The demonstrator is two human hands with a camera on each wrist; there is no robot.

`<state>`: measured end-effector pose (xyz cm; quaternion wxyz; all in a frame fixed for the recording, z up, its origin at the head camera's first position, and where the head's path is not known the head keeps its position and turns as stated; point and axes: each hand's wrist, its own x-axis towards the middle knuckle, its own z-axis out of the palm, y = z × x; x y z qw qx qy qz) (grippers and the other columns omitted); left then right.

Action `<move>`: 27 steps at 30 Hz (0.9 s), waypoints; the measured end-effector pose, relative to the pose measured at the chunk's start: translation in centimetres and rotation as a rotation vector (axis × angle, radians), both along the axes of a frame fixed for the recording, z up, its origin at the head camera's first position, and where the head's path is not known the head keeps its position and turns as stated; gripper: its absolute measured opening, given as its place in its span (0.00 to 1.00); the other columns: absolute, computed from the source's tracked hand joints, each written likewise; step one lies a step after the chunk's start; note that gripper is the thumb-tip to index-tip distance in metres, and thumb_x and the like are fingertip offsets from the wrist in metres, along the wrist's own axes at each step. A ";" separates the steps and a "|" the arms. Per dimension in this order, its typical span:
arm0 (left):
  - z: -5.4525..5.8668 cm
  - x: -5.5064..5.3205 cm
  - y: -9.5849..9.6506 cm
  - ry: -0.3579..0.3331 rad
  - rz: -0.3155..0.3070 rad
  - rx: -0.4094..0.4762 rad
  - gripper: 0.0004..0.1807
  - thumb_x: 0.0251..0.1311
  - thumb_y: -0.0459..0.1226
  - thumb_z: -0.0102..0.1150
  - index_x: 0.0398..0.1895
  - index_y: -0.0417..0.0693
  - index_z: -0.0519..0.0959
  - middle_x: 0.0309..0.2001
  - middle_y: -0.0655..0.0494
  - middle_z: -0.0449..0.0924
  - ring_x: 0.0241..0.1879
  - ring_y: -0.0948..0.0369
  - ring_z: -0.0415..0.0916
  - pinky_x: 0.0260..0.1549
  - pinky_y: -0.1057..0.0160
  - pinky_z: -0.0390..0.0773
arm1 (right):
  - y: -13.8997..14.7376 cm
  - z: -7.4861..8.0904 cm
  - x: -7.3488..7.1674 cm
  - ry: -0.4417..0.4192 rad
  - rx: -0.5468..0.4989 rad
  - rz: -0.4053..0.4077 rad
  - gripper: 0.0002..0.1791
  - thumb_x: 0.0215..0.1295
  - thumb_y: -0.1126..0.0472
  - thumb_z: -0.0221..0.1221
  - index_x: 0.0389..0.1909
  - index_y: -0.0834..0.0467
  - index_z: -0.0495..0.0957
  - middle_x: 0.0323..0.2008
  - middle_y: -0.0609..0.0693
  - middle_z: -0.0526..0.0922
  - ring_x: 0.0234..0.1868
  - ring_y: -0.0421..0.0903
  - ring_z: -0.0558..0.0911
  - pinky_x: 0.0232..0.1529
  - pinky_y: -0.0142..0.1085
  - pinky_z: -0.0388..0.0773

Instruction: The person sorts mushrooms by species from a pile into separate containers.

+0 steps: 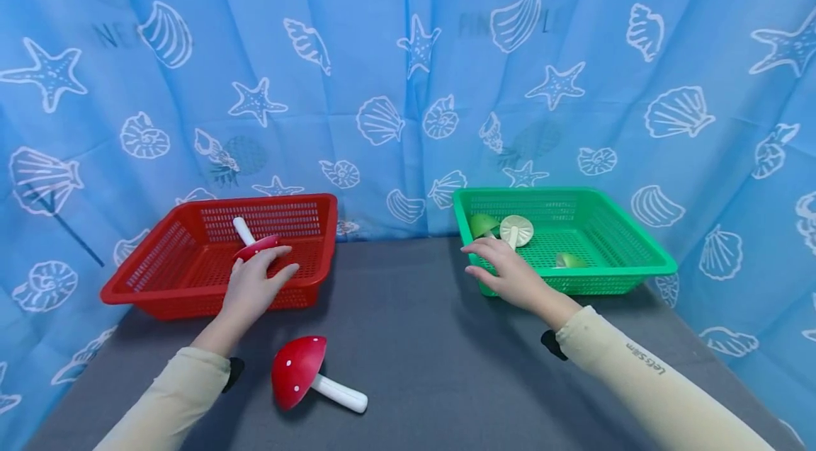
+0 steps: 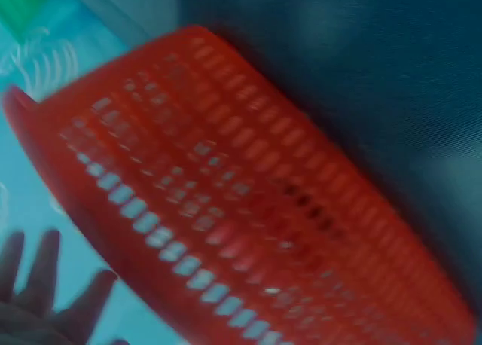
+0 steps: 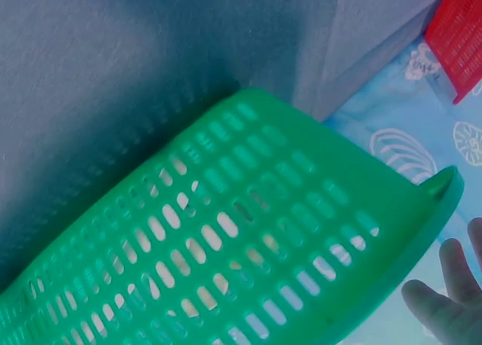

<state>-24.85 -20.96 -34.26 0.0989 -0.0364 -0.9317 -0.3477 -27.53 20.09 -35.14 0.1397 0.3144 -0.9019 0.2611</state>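
Note:
My left hand hovers over the front rim of the red basket, fingers apart and nothing held. Just beyond its fingers, a red toy mushroom with a white stem lies cap down in that basket, partly hidden by the hand. Spread fingers also show beside the rim in the left wrist view. At the front left corner of the green basket is my right hand, empty, fingers loosely extended. Inside that basket lie a green mushroom, one with its pale underside showing, and another green-capped one.
Another red mushroom with white dots lies on its side on the grey table, near the left forearm. A blue shell-print curtain hangs right behind the baskets.

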 end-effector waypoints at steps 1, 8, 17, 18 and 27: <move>-0.2 -0.2 -0.5 0.023 -0.011 -0.031 0.34 0.60 0.42 0.64 0.67 0.38 0.67 0.66 0.35 0.64 0.65 0.37 0.58 0.63 0.34 0.55 | -0.1 -0.1 0.0 0.003 0.000 0.003 0.18 0.68 0.63 0.59 0.56 0.64 0.77 0.54 0.61 0.76 0.60 0.63 0.71 0.58 0.59 0.68; -2.0 -1.5 -3.2 -0.015 -0.107 -0.101 0.33 0.58 0.46 0.67 0.65 0.41 0.71 0.62 0.37 0.70 0.61 0.39 0.63 0.49 0.39 0.75 | -1.0 -0.4 0.2 0.025 -0.011 0.042 0.19 0.66 0.64 0.60 0.56 0.64 0.77 0.54 0.60 0.76 0.58 0.59 0.73 0.56 0.55 0.70; -3.2 -1.6 -4.2 -0.069 -0.134 -0.104 0.29 0.55 0.48 0.68 0.61 0.48 0.78 0.59 0.40 0.74 0.56 0.40 0.68 0.44 0.45 0.80 | -2.7 -1.0 0.7 0.028 -0.041 0.140 0.18 0.66 0.66 0.60 0.56 0.64 0.76 0.56 0.60 0.75 0.58 0.58 0.73 0.55 0.54 0.72; -3.3 -1.6 -4.3 -0.067 -0.132 -0.105 0.29 0.55 0.48 0.69 0.60 0.49 0.78 0.59 0.40 0.75 0.56 0.41 0.69 0.43 0.46 0.80 | -3.0 -1.1 0.7 0.031 -0.040 0.151 0.18 0.67 0.66 0.60 0.56 0.64 0.76 0.55 0.60 0.76 0.58 0.57 0.73 0.55 0.53 0.72; -3.3 -1.6 -4.3 -0.082 -0.125 -0.075 0.28 0.54 0.48 0.69 0.59 0.50 0.79 0.57 0.42 0.76 0.55 0.43 0.69 0.42 0.48 0.81 | -6.3 -2.1 1.5 -0.021 -0.046 0.298 0.16 0.68 0.65 0.59 0.55 0.64 0.76 0.51 0.57 0.77 0.54 0.53 0.76 0.54 0.47 0.75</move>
